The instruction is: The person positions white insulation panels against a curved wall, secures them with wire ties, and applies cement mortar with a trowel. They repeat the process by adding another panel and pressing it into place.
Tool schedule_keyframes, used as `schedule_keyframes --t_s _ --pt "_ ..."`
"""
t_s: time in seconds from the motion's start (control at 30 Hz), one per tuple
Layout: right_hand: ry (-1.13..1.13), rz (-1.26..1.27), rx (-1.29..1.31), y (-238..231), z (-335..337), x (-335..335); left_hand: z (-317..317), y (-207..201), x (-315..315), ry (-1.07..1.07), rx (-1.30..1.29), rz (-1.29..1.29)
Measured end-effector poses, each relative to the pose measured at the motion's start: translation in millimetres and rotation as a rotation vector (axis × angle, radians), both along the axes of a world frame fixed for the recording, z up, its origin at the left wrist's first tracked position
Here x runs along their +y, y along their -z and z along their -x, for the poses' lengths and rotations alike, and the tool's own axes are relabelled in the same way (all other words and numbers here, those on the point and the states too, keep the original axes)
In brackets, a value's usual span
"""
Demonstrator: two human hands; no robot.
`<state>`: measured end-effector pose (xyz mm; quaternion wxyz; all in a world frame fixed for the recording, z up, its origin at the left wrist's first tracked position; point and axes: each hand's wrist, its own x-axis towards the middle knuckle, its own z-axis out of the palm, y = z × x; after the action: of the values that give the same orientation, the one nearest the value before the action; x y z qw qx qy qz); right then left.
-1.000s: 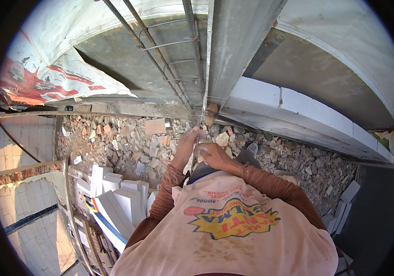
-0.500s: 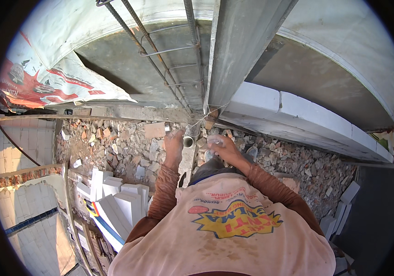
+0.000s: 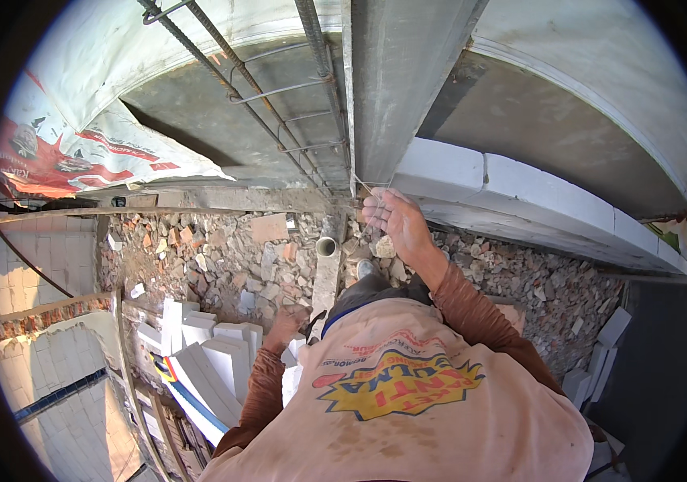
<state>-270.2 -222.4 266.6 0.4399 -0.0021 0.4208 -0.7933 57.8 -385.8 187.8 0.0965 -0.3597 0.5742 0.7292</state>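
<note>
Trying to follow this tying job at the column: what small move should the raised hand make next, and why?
Probably pinch the thin wire and draw it taut toward the rebar cage. The right hand is open, fingers spread, right at the wire beside the grey formwork panel, not yet gripping it. The left hand hangs low by the white blocks.

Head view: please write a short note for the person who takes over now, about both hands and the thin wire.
Right hand: raised at the foot of the grey metal column, fingers loose beside a thin wire; grip unclear.
Left hand: low at the waist, near the white blocks; contents unclear.
An open pipe stands in the rubble between the hands.
Done or left: the wire's ends are hidden, so I cannot tell.
</note>
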Motion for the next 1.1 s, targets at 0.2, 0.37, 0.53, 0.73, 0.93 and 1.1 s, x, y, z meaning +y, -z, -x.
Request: schedule_keyframes --t_s 0.2,0.37,0.53,0.73,0.93,1.1 --pt "0.225 -0.265 0.129 -1 8 -3 -61 52 -18 0.226 -0.184 0.506" --pt "0.09 -0.003 0.035 -40 18 29 -74 63 -11 0.559 -0.509 0.795" --pt "-0.506 -0.058 0.49 -93 -38 37 40 -1 -25 0.211 -0.323 0.453" --pt "-0.963 0.21 0.867 -105 -114 10 167 -159 8 0.055 0.393 -0.54" --pt "-1.111 0.188 0.98 -67 -121 7 175 -226 -18 -0.508 0.716 -0.026" --pt "-0.532 -0.051 0.757 -51 -78 -6 125 -211 -16 -0.496 0.632 0.012"
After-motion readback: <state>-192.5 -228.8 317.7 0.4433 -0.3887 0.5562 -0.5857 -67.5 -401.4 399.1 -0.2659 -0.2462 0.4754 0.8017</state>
